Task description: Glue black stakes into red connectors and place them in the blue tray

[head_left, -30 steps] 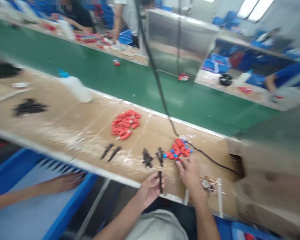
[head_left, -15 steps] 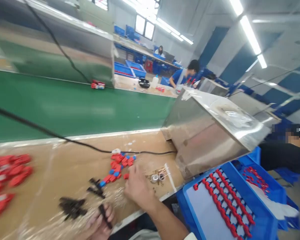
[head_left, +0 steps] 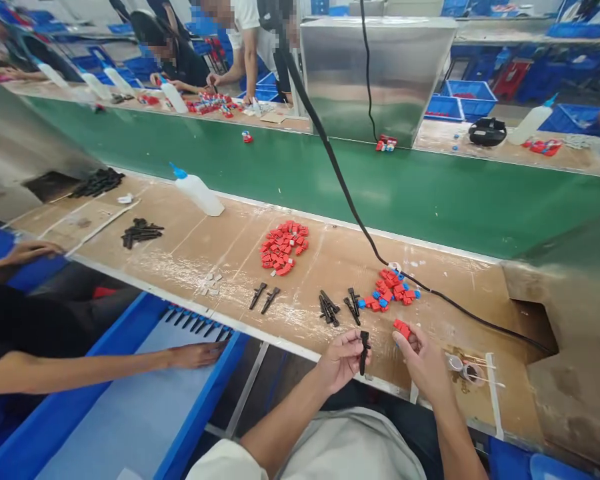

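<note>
My left hand (head_left: pixel 339 363) pinches a slim black plastic toy gun (head_left: pixel 364 357) upright above the table's front edge. Just to the right, my right hand (head_left: pixel 427 363) grips a small red plastic piece (head_left: pixel 401 327) between thumb and fingers. The two parts are apart. Beyond my hands lies a pile of red and blue pieces (head_left: pixel 393 287). Several black guns lie in a small group (head_left: pixel 329 309) and a few more (head_left: pixel 353 305) beside it. Two others (head_left: pixel 264 298) rest further left.
A heap of red pieces (head_left: pixel 284 248) and a white bottle (head_left: pixel 200 193) stand left of centre. Small open pots (head_left: pixel 473 373) with sticks lie at right. A black cable (head_left: pixel 350 193) crosses the view. A co-worker's arm (head_left: pixel 130 367) reaches over a blue tray (head_left: pixel 200 413).
The view has swung left and levelled. My right hand has come back from beside the red and blue pile with a red piece. My left hand still holds the black gun, now upright.
</note>
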The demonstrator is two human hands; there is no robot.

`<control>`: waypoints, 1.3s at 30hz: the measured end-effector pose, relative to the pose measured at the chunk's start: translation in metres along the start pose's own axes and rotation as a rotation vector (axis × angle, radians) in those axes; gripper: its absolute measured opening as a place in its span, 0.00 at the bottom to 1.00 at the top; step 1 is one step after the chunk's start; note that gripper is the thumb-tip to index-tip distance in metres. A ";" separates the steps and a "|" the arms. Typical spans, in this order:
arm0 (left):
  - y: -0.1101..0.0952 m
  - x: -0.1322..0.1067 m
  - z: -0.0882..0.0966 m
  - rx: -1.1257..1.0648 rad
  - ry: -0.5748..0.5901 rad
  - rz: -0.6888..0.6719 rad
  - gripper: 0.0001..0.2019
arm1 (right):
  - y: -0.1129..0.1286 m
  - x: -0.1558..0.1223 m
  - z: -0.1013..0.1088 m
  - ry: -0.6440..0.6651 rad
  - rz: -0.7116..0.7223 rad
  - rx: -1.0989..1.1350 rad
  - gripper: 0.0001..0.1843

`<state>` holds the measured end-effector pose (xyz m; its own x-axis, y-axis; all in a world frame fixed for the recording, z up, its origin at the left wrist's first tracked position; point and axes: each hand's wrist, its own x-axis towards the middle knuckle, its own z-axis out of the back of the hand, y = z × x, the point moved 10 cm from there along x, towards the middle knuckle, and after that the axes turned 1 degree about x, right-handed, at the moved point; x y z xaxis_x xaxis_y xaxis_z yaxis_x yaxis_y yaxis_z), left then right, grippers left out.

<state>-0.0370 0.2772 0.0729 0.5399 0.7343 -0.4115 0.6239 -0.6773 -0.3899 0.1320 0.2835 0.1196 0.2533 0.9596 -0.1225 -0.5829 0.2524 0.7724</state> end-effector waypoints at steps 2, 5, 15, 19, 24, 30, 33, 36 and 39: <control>0.002 -0.001 -0.005 0.030 0.019 0.018 0.19 | 0.001 -0.008 -0.001 0.082 -0.040 0.228 0.33; 0.007 -0.001 -0.015 0.061 0.047 0.056 0.19 | 0.005 -0.024 -0.005 0.182 -0.195 0.686 0.33; 0.012 -0.010 -0.053 0.249 0.111 0.067 0.23 | 0.007 -0.051 -0.002 0.237 -0.349 0.974 0.29; 0.013 -0.012 -0.061 0.339 0.113 0.060 0.25 | 0.008 -0.059 0.003 0.237 -0.327 0.955 0.28; 0.018 -0.013 -0.062 0.403 0.103 0.040 0.26 | 0.012 -0.068 0.007 0.218 -0.333 0.942 0.26; 0.013 -0.014 -0.062 0.508 0.092 -0.082 0.25 | 0.008 -0.066 0.010 0.155 -0.269 0.884 0.29; 0.009 -0.016 -0.064 0.582 0.117 -0.130 0.25 | 0.007 -0.063 0.014 0.134 -0.199 0.801 0.29; 0.005 -0.018 -0.065 0.627 0.150 -0.151 0.26 | 0.010 -0.065 0.016 0.120 -0.135 0.710 0.28; 0.003 -0.019 -0.067 0.671 0.180 -0.155 0.26 | 0.015 -0.068 0.017 0.098 -0.093 0.638 0.26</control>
<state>-0.0071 0.2644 0.1345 0.5937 0.7818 -0.1905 0.2501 -0.4042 -0.8798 0.1190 0.2203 0.1501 0.1915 0.9518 -0.2397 0.0190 0.2406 0.9705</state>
